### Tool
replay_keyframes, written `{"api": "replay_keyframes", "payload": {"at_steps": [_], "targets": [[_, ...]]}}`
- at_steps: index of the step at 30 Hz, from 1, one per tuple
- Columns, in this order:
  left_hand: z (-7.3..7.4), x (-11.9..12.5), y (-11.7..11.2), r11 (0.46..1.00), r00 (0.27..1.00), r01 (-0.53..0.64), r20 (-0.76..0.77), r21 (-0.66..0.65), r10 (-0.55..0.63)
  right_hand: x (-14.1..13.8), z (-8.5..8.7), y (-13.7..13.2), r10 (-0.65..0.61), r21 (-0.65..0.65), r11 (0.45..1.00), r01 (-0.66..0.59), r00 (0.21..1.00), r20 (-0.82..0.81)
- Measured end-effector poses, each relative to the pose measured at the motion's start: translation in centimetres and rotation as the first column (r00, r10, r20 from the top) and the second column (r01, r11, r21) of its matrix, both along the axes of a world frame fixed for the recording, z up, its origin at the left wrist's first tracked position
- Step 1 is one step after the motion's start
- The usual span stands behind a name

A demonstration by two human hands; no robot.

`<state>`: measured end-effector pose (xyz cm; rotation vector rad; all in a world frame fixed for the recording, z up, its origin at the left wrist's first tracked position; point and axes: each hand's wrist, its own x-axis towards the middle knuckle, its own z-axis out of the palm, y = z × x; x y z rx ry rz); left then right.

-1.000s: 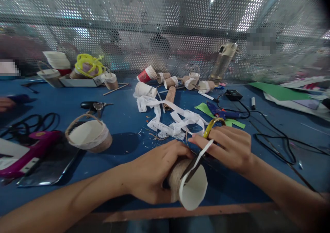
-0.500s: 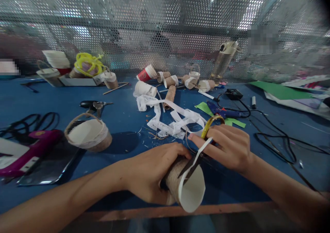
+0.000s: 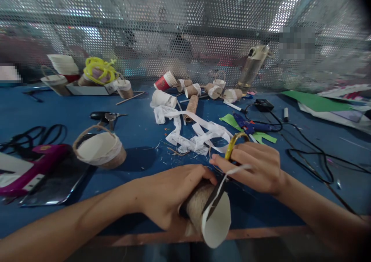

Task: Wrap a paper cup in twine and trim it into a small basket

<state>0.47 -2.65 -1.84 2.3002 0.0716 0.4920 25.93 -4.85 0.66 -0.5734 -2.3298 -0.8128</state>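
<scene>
My left hand (image 3: 171, 198) is wrapped round a paper cup (image 3: 218, 223) covered in twine, which lies tilted with its mouth toward me. A pair of scissors (image 3: 228, 152) with yellow handles is in my right hand (image 3: 255, 167). The dark blades reach down to the cup's rim, and a thin white strip (image 3: 236, 169) cut from the rim curls up over them. Just beyond my hands lies a tangle of white lace ribbon (image 3: 199, 142). On the left stands a twine-wrapped cup basket (image 3: 101, 150) with a handle and a lace edge.
A purple glue gun (image 3: 37, 169) rests on a dark tablet-like slab (image 3: 66, 181) at left. Behind are keys (image 3: 110, 117), a twine roll (image 3: 191, 108), stacked cups (image 3: 164, 99) and several small baskets. A blue glue gun (image 3: 252, 126) and black cable (image 3: 321, 157) lie at right.
The scissor blades have moved slightly further along the rim, down and toward me. The white strip has grown longer and now bends over toward my right hand. The cup has tipped a little lower.
</scene>
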Motion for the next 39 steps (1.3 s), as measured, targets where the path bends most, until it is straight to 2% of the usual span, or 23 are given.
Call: {"api": "replay_keyframes", "payload": {"at_steps": [11,23,29,31,34,37,39], "targets": [[0.7,0.0,0.9,0.997,0.998,0.059,0.016,-0.055,-0.058,1.1,-0.1,0.1,-0.058,0.001,0.998,0.058,0.998,0.015],[0.6,-0.1,1.2,0.993,0.996,0.085,-0.021,-0.087,-0.087,0.2,0.3,0.1,-0.077,0.072,0.995,0.075,0.996,0.033],[0.5,-0.2,1.4,0.987,0.994,0.108,-0.015,-0.117,-0.111,0.4,0.1,0.0,-0.03,-0.03,0.999,0.03,0.999,-0.022],[0.7,-0.4,1.3,0.992,0.997,0.069,-0.014,-0.105,-0.071,0.4,-0.1,0.1,-0.052,-0.046,0.998,0.05,0.997,-0.052],[0.8,-0.5,0.9,0.994,0.997,-0.075,0.003,-0.084,0.075,0.6,-0.6,0.4,-0.141,-0.051,0.989,0.137,0.985,-0.101],[0.7,-0.4,0.7,0.973,0.969,-0.226,0.098,-0.037,0.229,0.7,-1.0,0.6,-0.201,-0.069,0.979,0.193,0.97,-0.135],[0.6,-0.4,0.8,0.968,0.954,-0.251,0.17,0.006,0.247,0.8,-1.2,0.7,-0.201,-0.075,0.979,0.191,0.966,-0.162]]}}
